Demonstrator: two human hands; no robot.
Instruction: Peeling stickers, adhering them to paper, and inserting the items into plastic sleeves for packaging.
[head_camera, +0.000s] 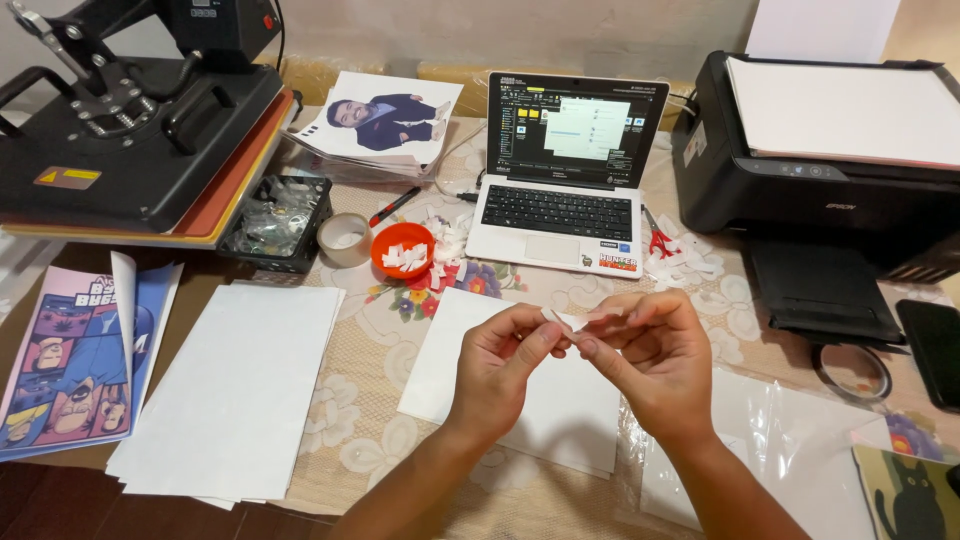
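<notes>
White paper, a small strip (565, 318), is pinched between both hands: left hand (505, 365) and right hand (650, 365), above a white sheet (440, 350) on the bench. Peeling likely goes best with fingertips gripping close together, pulling slowly.

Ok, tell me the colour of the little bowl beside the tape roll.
Orange. The bowl holds white paper bits, beside the tape roll; the head view shows it.

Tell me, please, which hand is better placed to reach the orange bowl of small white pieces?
Probably the left hand. Both hands pinch a small white strip together, but the orange bowl lies up and to the left, on the left hand's side. The right hand would need to cross over it.
</notes>
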